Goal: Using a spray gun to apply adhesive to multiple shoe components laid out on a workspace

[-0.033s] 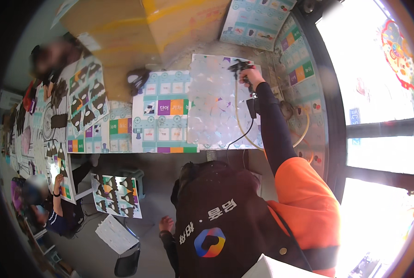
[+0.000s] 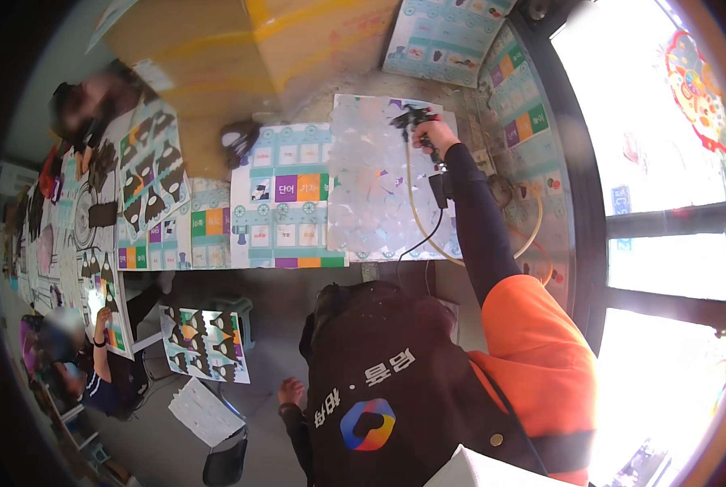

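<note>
My right hand (image 2: 434, 140) is wrapped round the grip of a black spray gun (image 2: 412, 118) with red parts. A pale yellowish hose (image 2: 415, 199) hangs from the gun and loops down past the bench edge. Beneath it lies a large sheet covered with whitish, frosted-looking pieces (image 2: 367, 183), with bits of purple and teal showing between them. The gun is over the far right part of this sheet, pointing left. Down beside my dark apron (image 2: 428, 365), away from the bench, my left hand (image 2: 291, 392) hangs with its fingers apart, holding nothing.
Printed sheets (image 2: 286, 235) cover the bench to the left. A cardboard panel (image 2: 208, 97) stands behind, and a window (image 2: 655, 268) fills the right side. A black cable (image 2: 428, 231) hangs near my right arm. Other people (image 2: 95, 365) sit at the left with black-patterned sheets.
My right hand and the spray gun have shifted slightly to the left over the sheet. The left hand stays where it was.
</note>
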Demonstrator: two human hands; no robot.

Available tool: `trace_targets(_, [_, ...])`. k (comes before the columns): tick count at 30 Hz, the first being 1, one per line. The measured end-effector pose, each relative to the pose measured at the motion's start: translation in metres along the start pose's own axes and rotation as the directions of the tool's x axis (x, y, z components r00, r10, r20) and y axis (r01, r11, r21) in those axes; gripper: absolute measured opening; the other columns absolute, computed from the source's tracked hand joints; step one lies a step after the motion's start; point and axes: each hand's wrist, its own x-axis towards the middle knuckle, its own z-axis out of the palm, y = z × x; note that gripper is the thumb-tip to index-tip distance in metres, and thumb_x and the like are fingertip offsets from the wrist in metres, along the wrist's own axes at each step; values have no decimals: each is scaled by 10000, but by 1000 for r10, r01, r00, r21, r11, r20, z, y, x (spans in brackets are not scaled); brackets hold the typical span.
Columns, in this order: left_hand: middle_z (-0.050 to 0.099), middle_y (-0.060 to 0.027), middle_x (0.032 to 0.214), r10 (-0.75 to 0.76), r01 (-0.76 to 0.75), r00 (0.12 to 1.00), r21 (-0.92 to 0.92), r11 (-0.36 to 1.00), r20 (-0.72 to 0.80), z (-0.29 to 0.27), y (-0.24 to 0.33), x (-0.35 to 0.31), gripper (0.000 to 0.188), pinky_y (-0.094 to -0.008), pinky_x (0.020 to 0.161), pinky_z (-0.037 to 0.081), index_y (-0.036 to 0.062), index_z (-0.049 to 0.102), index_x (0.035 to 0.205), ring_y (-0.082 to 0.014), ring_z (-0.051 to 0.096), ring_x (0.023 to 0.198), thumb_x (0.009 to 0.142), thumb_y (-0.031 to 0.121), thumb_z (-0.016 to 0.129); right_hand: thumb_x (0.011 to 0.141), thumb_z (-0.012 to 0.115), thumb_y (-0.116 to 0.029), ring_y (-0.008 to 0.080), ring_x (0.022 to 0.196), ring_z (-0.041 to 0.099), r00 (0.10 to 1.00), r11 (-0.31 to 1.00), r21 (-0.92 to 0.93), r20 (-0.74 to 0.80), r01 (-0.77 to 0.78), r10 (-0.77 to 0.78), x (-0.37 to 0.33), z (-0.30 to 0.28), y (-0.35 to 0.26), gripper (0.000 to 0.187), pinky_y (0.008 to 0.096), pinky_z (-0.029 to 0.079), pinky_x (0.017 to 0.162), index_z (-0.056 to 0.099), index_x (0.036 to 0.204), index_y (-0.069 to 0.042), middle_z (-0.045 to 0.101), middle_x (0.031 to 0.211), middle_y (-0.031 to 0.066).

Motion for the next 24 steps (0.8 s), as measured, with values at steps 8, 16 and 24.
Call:
trace_targets(8, [575, -150, 884, -297, 266, 954, -567, 780, 39, -3, 54, 16, 276, -310, 596, 451, 7, 513, 1109, -223, 539, 788, 855, 87, 441, 719, 552, -93, 176, 453, 522, 970, 977, -215, -237, -4, -48, -36, -7, 28, 138, 285, 333, 376, 562, 618, 0, 556, 571, 107])
trace_targets(16, [565, -191, 1009, 278, -530, 841, 606, 593, 463, -20, 43, 8, 348, -395, 693, 504, 1, 494, 1146, -319, 563, 864, 862, 192, 431, 709, 580, -128, 167, 427, 499, 984, 991, -125, -177, -45, 23, -70, 47, 50, 139, 286, 351, 379, 577, 622, -20, 549, 556, 78])
trace_targets(24, [585, -197, 963, 31, 356, 893, -746, 563, 450, -77, -31, 41, 365, -390, 689, 497, -17, 474, 1166, -325, 576, 854, 912, 223, 368, 693, 575, -126, 165, 458, 517, 952, 940, -331, -306, -83, -24, -99, 33, 73, 127, 289, 342, 386, 587, 672, 0, 547, 553, 75])
